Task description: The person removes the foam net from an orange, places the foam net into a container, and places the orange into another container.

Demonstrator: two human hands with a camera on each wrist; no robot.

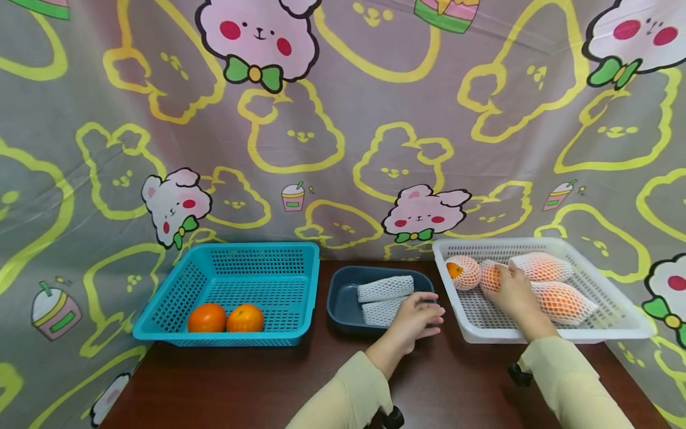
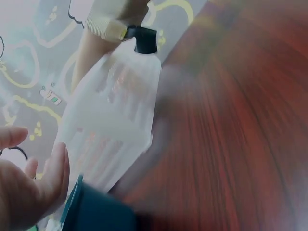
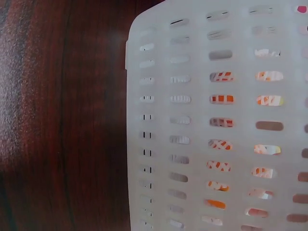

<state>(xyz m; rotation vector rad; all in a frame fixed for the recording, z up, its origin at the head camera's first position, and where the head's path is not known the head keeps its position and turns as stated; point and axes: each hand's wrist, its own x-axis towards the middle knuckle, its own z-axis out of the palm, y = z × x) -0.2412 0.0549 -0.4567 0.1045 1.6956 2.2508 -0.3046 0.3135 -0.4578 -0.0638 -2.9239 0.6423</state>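
My right hand [image 1: 513, 295] is inside the white basket [image 1: 541, 335], its fingers and thumb around an orange in a white foam net [image 1: 489, 276]. Around it lie another netted orange [image 1: 467, 274] and two longer netted bundles of orange fruit, one at the back [image 1: 542, 266] and one in front [image 1: 565, 302]. Over the right edge of a dark blue-grey tray [image 1: 339, 323], my left hand [image 1: 414, 319] hovers with loosely bent fingers and holds nothing. Two flat white foam nets [image 1: 383, 288] lie in that tray. From the right wrist, the basket's slotted wall hides the hand.
At the left stands a teal basket [image 1: 252, 341] with two bare oranges [image 1: 206, 318] near its front wall. All three containers stand on a dark red-brown table [image 1: 236, 387]. A patterned cloth [image 1: 343, 149] hangs right behind them.
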